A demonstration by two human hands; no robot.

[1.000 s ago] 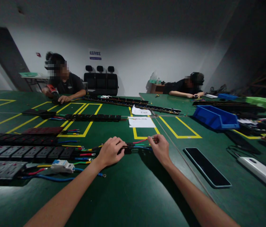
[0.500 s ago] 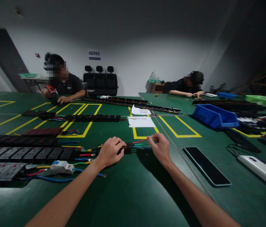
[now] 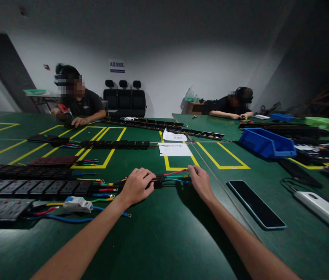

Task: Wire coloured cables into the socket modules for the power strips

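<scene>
Near the middle of the green table, my left hand (image 3: pixel 139 186) is closed over a dark strip with cables, which it partly hides. Red, green and blue wires (image 3: pixel 173 177) run from that strip toward the right. At their far ends, my right hand (image 3: pixel 199 179) has its fingers pinched around the wire ends; the exact grip is small and partly hidden. Left of my left hand lie socket strips (image 3: pixel 41 188) with coloured leads and ring terminals, and a white breaker (image 3: pixel 77 204) sits among the cables.
A phone (image 3: pixel 256 204) and a white power strip (image 3: pixel 324 212) lie to the right. Behind them stands a blue bin (image 3: pixel 266 143). White papers (image 3: pixel 175 149) lie ahead. Two people work across the table, one holding a red drill (image 3: pixel 65 110). Another person's hand shows at the right edge.
My right hand has lowered its fingers slightly over the wire ends, and the wires have shifted a little. My left hand stays in place on the strip.
</scene>
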